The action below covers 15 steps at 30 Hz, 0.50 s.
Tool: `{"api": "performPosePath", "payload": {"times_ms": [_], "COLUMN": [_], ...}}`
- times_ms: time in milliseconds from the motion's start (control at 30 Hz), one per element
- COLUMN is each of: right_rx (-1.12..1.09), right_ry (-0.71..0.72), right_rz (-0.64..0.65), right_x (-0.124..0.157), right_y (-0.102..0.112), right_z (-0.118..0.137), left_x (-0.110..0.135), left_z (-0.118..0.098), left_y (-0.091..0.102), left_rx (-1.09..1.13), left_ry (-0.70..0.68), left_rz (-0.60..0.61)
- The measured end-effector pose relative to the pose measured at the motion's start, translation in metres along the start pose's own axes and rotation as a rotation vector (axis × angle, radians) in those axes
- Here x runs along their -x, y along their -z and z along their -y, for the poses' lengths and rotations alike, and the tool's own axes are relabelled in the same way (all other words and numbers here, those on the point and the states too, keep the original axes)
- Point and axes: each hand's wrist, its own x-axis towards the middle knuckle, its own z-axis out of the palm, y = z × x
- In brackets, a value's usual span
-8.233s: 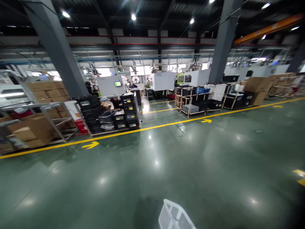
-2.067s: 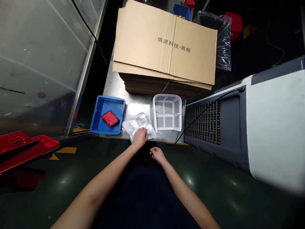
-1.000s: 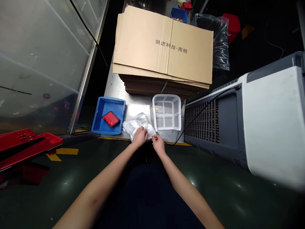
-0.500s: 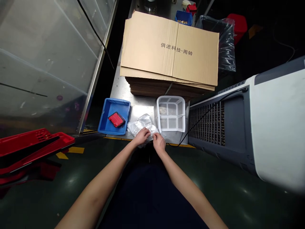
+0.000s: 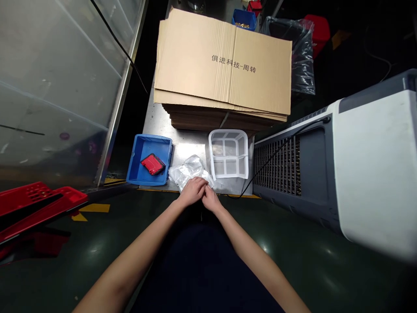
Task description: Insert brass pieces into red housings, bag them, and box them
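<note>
Crumpled clear plastic bags lie at the near edge of the metal table, between a blue bin and a white basket. Over their near side, my left hand has its fingers curled in, with its fingertips against my right hand. My right hand is closed too, its fingers pinched at the edge of the plastic. Both hands hide the part of the plastic that they grip. A red and black case rests inside the blue bin.
The white mesh basket stands right of the plastic. Behind it rises a stack of flat cardboard. A grey and white machine with a black cable borders the right side. Red trays are at the left.
My hands have come together; the left has slid right over the plastic until it meets the right. The whole view has shifted slightly, so the surroundings sit further left.
</note>
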Motion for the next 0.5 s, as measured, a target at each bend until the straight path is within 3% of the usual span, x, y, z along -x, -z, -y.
{"api": "performPosePath", "payload": {"times_ms": [133, 300, 500], "right_rx": [-0.057, -0.109, -0.112], "right_ry": [0.032, -0.041, -0.139], "right_rz": [0.082, 0.054, -0.112], "right_x": [0.024, 0.057, 0.045], "right_y": [-0.011, -0.018, -0.001], "right_z": [-0.005, -0.024, -0.035], "left_x": [-0.025, -0.043, -0.044], "left_z": [0.002, 0.000, 0.012], "left_y": [-0.006, -0.021, -0.013], "left_rx": [-0.091, -0.154, -0.105], "left_ry": [0.107, 0.216, 0.206], "left_rz": [0.054, 0.043, 0.095]}}
